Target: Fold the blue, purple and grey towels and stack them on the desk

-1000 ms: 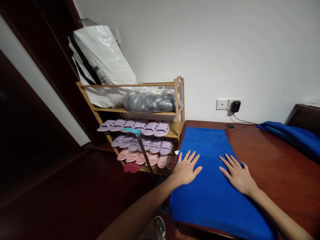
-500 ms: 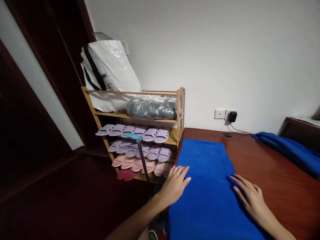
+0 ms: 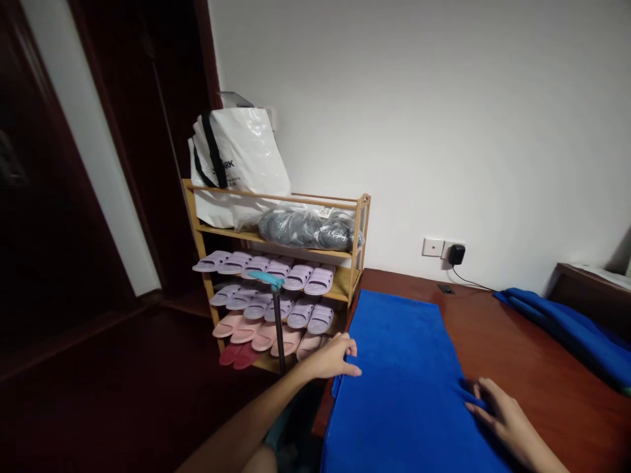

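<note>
A long blue cloth [image 3: 399,381] lies flat along the left side of a reddish-brown wooden table [image 3: 537,368]. At its left edge is my left hand [image 3: 332,358], fingers curled and thumb against the fabric, closed on the border with a small gap between the tips. On the opposite edge my right hand [image 3: 500,410] pinches a raised bit of the cloth between thumb and fingers. The fabric puckers slightly there. What lies under the cloth's edges is hidden.
Left of the table stands a wooden rack [image 3: 359,223] with several slippers [image 3: 320,279], a white bag [image 3: 251,151] and a plastic-wrapped grey bundle [image 3: 305,226]. A blue-topped pole [image 3: 277,322] stands before it. Another blue cloth [image 3: 566,328] and a plugged-in charger [image 3: 457,254] are at right.
Both hands have gone from fingers laid out flat to curled at the cloth's edges. The left drew back slightly, and the right edge now puckers. The view shifted a little.
</note>
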A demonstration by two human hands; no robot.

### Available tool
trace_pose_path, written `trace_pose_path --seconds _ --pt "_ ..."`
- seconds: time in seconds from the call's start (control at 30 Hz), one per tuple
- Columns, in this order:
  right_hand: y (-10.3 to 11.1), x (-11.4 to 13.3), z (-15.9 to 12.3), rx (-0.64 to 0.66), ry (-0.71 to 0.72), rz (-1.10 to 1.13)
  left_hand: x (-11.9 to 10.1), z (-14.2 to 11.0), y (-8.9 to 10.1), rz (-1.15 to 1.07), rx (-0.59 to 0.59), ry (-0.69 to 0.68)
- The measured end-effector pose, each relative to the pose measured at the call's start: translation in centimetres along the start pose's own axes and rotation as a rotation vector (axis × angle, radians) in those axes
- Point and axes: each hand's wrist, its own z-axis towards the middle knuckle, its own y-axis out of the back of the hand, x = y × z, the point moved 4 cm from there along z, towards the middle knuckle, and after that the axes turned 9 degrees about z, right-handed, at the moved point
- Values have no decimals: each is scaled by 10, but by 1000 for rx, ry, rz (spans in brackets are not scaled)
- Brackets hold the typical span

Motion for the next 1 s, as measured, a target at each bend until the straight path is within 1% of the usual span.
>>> trace_pose_path --seconds 0.1,0.2,0.27,0.4,0.43,0.47,0.53,0.6,0.63,0.7,0.77,0.83,1.0 --pt "5 1 1 -55 10 99 4 0 5 -110 -11 -31" --pt "15 7 3 -94 -20 176 6 -1 4 -172 20 -32" --pt "22 12 3 -65 -75 268 5 -2 4 -221 38 -36" --pt "28 19 -2 116 -226 490 -1 -10 8 -400 37 -31" --pt "28 20 -4 134 -257 527 -2 -12 10 -434 30 -19" --pt "28 21 -6 126 -282 554 -3 -13 11 -444 20 -5" --pt "28 20 -9 67 -302 575 -4 -15 13 -382 -28 5" --pt "23 18 -8 43 -256 553 -5 -16 12 -253 -110 -9" --pt "20 17 -7 41 -220 513 -5 -15 9 -183 -142 -14" --pt "14 13 -5 33 -158 375 -3 -14 2 -74 -168 -6" --pt "8 7 -3 15 -129 236 1 -13 -6 -32 -152 13" --pt "4 2 -1 16 -123 168 4 -12 -11 -43 -132 18" --pt "2 0 -1 104 -120 171 6 -12 -9 -49 -112 28"
